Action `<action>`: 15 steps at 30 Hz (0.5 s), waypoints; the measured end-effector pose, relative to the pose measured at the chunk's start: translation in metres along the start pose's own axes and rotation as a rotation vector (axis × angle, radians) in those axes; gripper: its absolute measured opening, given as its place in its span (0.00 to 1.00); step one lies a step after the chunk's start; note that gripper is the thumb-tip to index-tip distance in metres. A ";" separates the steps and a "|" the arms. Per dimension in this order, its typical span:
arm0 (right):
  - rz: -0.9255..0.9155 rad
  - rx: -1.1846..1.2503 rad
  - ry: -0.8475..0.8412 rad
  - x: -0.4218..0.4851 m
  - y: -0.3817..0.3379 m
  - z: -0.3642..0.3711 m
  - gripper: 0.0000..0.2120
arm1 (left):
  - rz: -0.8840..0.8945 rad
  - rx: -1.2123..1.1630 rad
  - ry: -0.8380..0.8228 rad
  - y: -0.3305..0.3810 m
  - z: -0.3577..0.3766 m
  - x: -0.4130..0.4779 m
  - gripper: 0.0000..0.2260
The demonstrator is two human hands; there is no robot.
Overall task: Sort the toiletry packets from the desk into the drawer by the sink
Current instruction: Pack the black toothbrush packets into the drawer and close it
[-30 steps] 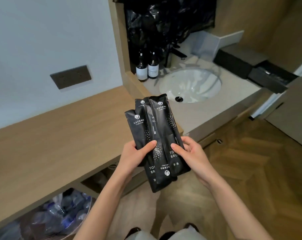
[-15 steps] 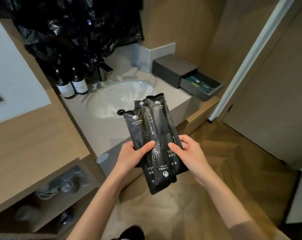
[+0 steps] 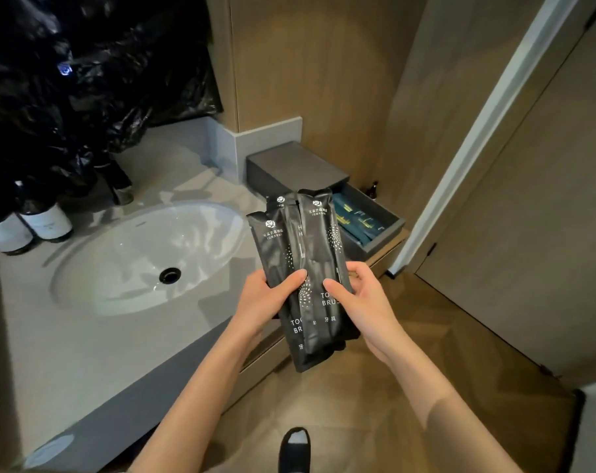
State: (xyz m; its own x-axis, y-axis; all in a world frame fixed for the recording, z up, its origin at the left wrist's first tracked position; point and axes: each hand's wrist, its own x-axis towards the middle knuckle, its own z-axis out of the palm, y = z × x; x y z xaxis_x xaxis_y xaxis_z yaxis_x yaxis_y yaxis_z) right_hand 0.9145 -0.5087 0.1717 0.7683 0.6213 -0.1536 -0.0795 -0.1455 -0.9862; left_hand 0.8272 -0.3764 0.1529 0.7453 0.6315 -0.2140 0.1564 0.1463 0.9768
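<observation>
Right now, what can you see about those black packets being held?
The packets are long, slim, glossy black pouches, at least three, overlapped in a fan. Their tops carry a round white logo and small Chinese text; lower down are dotted bursts and partial letters TOO, BRU. They stand nearly upright, unopened as far as shows. The left hand and right hand grip their middles, thumbs in front, near the open drawer.

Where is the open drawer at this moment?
In the head view, the drawer stands right of centre, pulled out of the grey box right of the sink, behind the held packets.
</observation>
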 end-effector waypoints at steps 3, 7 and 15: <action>0.009 -0.022 -0.032 0.055 -0.008 -0.019 0.13 | 0.040 0.013 0.021 0.011 0.022 0.053 0.02; 0.022 -0.078 -0.085 0.123 -0.019 -0.044 0.16 | 0.081 0.064 0.069 0.023 0.045 0.114 0.04; 0.030 -0.179 -0.188 0.251 -0.036 -0.061 0.19 | 0.158 0.256 0.263 0.040 0.064 0.224 0.16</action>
State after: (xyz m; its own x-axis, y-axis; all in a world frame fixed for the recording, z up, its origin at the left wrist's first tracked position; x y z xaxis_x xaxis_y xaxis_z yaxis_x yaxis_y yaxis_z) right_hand 1.1489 -0.3944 0.1723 0.6345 0.7444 -0.2080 0.0259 -0.2894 -0.9569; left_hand 1.0421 -0.2781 0.1443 0.5872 0.8091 -0.0240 0.2347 -0.1418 0.9617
